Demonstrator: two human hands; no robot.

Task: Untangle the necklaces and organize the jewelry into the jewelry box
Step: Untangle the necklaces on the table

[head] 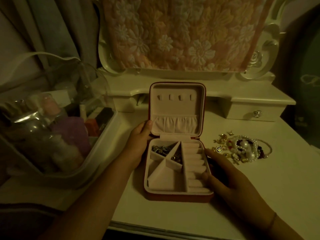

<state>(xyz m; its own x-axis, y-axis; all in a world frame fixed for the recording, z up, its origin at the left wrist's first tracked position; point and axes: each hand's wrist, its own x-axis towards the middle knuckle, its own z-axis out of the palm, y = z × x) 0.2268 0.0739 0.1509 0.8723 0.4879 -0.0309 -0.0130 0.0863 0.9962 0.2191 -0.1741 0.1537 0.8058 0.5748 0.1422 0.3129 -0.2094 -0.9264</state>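
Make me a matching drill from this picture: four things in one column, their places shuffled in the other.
Things:
1. jewelry pile
2. clear bin
3. left hand
4. ring rolls

Places:
A. grips the jewelry box at its left edge
B. on the table, right of the box
C. inside the box, right section
D. stands left of the box

Pairs: 1-B, 2-D, 3-A, 4-C

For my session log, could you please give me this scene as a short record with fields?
box: jewelry box open on the table, lid upright
compartments: metal pieces in two upper triangular sections; ring rolls bare
left hand: grips the box's left side by the hinge
right hand: holds the box's right side
loose jewelry: pile of pearls and gold pieces, right of box
left of box: clear container of bottles
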